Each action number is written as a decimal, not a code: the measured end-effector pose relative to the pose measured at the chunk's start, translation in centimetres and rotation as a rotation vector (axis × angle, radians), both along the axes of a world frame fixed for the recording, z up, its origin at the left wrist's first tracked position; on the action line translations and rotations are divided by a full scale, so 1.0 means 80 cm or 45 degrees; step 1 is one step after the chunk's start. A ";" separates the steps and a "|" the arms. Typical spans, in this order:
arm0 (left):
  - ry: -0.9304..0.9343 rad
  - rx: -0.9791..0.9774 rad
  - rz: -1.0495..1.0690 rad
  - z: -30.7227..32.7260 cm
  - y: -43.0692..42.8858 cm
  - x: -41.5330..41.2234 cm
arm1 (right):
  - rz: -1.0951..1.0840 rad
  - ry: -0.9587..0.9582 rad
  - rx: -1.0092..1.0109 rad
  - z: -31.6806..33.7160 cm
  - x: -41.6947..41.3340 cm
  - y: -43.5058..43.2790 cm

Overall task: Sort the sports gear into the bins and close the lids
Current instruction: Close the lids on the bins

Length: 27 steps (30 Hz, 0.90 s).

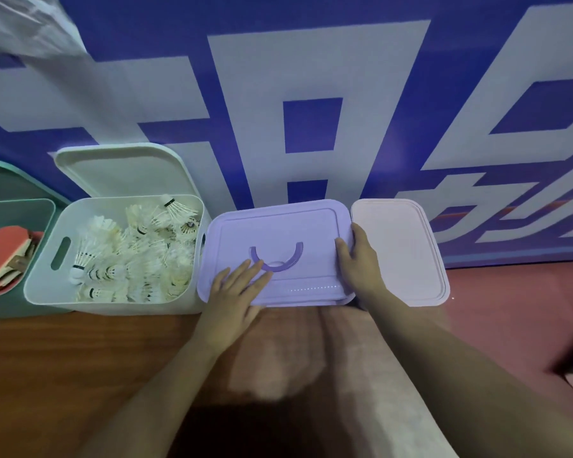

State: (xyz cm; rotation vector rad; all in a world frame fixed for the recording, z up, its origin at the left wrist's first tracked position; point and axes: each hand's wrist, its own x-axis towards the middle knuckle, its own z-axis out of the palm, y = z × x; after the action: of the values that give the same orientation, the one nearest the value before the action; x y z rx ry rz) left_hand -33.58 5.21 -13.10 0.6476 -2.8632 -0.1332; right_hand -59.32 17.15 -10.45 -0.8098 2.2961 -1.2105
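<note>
Four bins stand in a row, and on the third the purple lid point(278, 226), long axis left to right and handle arc opening toward the wall, lies under the flat, straight-fingered left hand point(235, 292), while the right hand point(358, 259) grips its right edge, beside the pink lid point(397, 252).

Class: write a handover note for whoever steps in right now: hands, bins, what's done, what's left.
Left hand flat on purple lid; right hand grips its right edge.
Pink lid on. Shuttlecocks in white bin, paddles in green bin; both open, white lid leaning behind.
Done: gear sorted, as far as shows. Left: seat purple lid, close white and green.
</note>
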 end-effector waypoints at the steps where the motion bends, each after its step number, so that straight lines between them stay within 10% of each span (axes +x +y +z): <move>1: -0.041 0.045 0.022 -0.004 -0.002 0.000 | 0.029 0.066 0.043 -0.007 0.000 -0.004; 27: 0.023 0.258 0.131 -0.016 -0.012 -0.034 | 0.414 0.801 0.482 -0.048 0.002 0.017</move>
State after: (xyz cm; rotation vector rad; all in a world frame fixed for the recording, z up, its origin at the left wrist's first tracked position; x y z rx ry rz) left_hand -36.32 4.25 -14.38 0.8254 -2.8147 -0.4156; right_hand -59.17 18.47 -14.27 -1.4909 2.5936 -0.3810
